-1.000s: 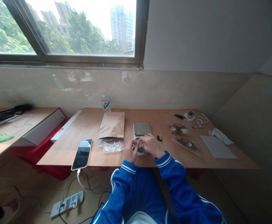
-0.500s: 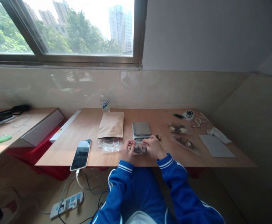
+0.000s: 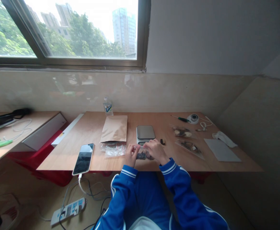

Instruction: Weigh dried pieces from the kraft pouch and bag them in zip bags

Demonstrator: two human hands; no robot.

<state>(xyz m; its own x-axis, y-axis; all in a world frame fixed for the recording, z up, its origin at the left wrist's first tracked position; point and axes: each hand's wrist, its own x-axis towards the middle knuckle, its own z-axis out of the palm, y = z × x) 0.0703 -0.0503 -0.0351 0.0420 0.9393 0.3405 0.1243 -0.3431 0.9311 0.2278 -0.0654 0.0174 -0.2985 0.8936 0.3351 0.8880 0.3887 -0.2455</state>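
My left hand [image 3: 130, 154] and my right hand [image 3: 155, 150] are together at the front edge of the wooden table [image 3: 92, 127]. Both pinch the top edge of a small clear plastic bag [image 3: 142, 155] with dark pieces inside. The bag rests low on the table between my hands. A small silver digital scale [image 3: 145, 132] stands just behind them. A tiny dark object [image 3: 162, 141] lies to the right of the scale.
A brown paper pouch [image 3: 114, 128] lies over clear zip bags [image 3: 113, 149] to the left, beside a phone [image 3: 83, 154] on a cable. Two filled clear bags [image 3: 189, 145], a screwdriver [image 3: 180, 118], a round device [image 3: 194, 118], a grey pad [image 3: 222, 149] sit right. A bottle [image 3: 108, 106] stands behind.
My hands spread slightly apart along the bag's top edge, then came closer again; the bag stays on the table between them.
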